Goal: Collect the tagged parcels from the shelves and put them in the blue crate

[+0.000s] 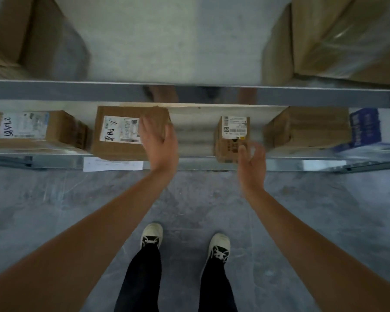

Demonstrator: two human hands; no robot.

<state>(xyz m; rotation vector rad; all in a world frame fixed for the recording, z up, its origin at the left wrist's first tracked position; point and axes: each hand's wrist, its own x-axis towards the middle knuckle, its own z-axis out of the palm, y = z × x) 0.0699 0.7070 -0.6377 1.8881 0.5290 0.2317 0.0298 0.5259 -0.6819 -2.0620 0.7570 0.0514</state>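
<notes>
Head view: left hand (159,143) lies spread, unclosed, atop labelled carton (126,134); right hand (252,161) spread beside small parcel (231,140). One-handed lifting risks dropping the carton.

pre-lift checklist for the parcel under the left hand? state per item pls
1. Left hand on the labelled parcel: ok, palm lies on its right top edge.
2. Fingers closed around it: not ok, hand lies flat.
3. Right hand free to help: ok, open, beside the small parcel, contact unclear.
4. Parcel seated on the lower shelf: not ok, front overhangs the edge.
5. Gap to the left-hand box: ok.
6. Blue crate position: cannot tell, out of view.
</notes>
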